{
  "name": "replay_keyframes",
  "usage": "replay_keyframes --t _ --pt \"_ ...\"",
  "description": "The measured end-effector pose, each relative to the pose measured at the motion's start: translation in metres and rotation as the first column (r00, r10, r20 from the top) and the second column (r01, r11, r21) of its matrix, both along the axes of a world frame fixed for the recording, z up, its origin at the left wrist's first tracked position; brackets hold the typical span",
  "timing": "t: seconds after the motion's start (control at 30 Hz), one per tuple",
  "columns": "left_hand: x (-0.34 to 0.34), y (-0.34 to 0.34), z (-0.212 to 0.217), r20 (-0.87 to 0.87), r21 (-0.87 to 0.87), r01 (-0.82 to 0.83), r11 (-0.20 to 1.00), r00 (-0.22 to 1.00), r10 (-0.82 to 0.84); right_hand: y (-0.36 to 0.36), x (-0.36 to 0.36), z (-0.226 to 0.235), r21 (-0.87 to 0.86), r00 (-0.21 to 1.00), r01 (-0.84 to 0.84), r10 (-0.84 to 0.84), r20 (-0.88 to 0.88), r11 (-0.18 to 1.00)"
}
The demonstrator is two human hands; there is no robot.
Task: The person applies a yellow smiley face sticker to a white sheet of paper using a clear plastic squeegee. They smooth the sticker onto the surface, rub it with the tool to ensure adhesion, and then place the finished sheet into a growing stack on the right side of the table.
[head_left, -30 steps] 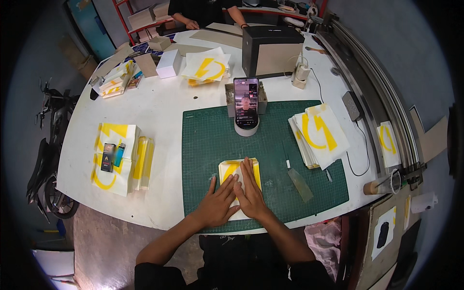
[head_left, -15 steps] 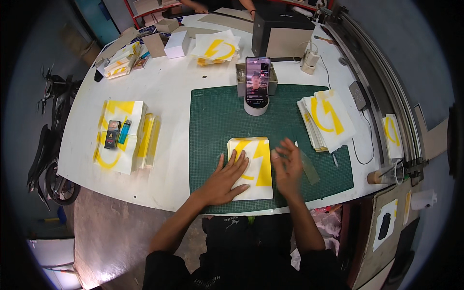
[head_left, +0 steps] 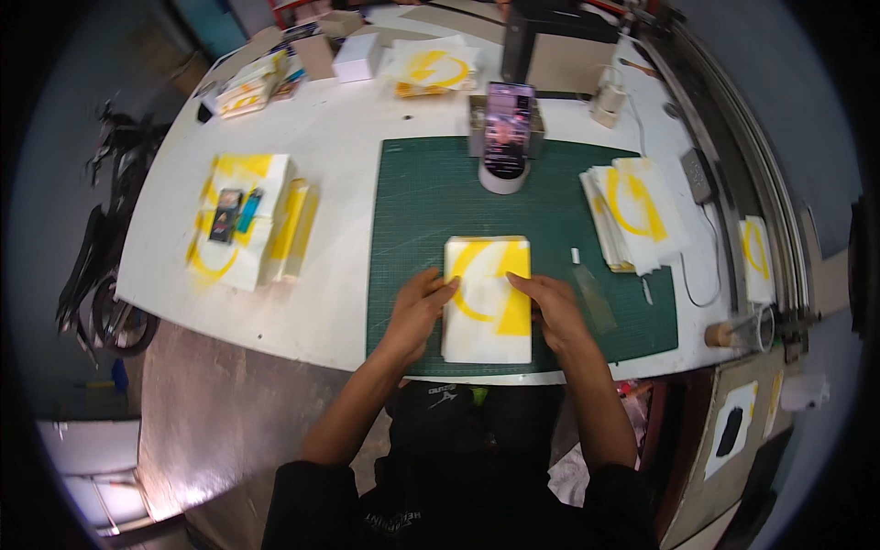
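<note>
A stack of white paper pieces [head_left: 486, 321] printed in yellow lies on the green cutting mat [head_left: 412, 202], close to the table's near edge. My left hand [head_left: 422, 307] holds its left side, thumb on the top sheet. On the opposite side my right hand [head_left: 553, 307] grips the edge the same way, fingers curled out of sight by the side. Just right of that hand are a clear strip [head_left: 594, 301] and a small white piece [head_left: 576, 256]. A phone [head_left: 507, 128] stands upright on a round white stand [head_left: 503, 177] beyond the stack.
More yellow-printed paper stacks lie at the right [head_left: 632, 215], far middle [head_left: 431, 69] and left [head_left: 243, 238]; the left one bears a dark small box [head_left: 225, 216] and a blue lighter [head_left: 249, 211]. A clear cup [head_left: 741, 331] stands at the right edge, near a cable and power strip [head_left: 698, 176].
My left hand has gone from lying flat on the stack to gripping its left side. My right hand has come from the air onto the right side. The whole view has shifted slightly.
</note>
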State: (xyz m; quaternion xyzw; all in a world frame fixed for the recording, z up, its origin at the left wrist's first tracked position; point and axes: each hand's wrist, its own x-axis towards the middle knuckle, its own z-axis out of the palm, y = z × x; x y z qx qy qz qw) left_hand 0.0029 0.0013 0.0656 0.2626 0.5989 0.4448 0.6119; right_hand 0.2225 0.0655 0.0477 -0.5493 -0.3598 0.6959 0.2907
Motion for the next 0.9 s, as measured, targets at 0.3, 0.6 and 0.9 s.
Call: replay_keyframes --t 0.3,0.6,0.9 --pt "0.009 -0.012 -0.043 -0.062 0.243 0.021 0.970 0.998 -0.007 -0.041 -0.017 -0.012 0.168 0.975 0.203 -0.183 -0.124 0.965" --pt "0.005 -0.015 -0.028 -0.005 0.351 0.079 0.933 0.997 -0.082 -0.044 -0.023 -0.010 0.523 0.955 0.165 -0.003 -0.297 0.836" --pt "0.006 -0.029 -0.049 -0.326 0.752 0.192 0.631 0.940 0.103 -0.026 -0.006 -0.028 0.791 0.973 -0.161 0.229 0.026 0.591"
